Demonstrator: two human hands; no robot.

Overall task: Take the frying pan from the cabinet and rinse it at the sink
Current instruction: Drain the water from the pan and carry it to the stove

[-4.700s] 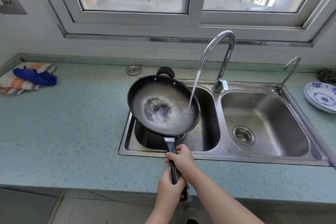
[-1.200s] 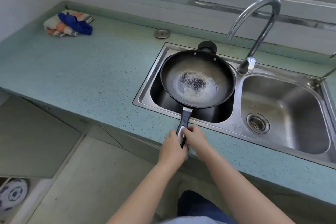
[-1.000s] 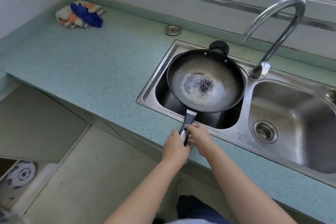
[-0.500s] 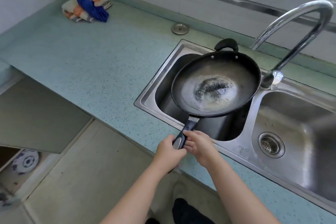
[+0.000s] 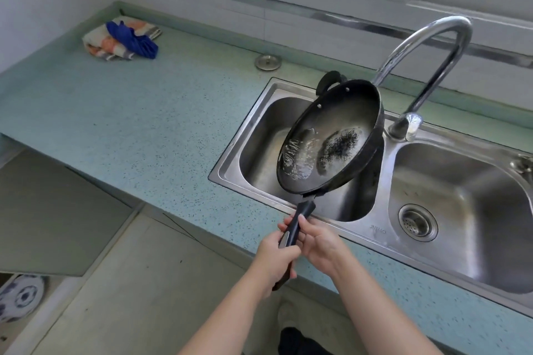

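My left hand is clenched round the end of the handle, and my right hand grasps it just above. Half a second ago the frying pan sat nearly level. Now it tips toward frame left over the left basin of the sink, and the water has run to the low rim. The tap runs dry. I judge only pouring out remains.

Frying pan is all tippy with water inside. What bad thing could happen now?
1. The frying pan tilts left, so its water might slosh past the left basin onto the countertop.
2. The left hand and right hand grip only the handle; a wet pan could twist or slip.
3. Its far rim looks close to the faucet and might bump it.
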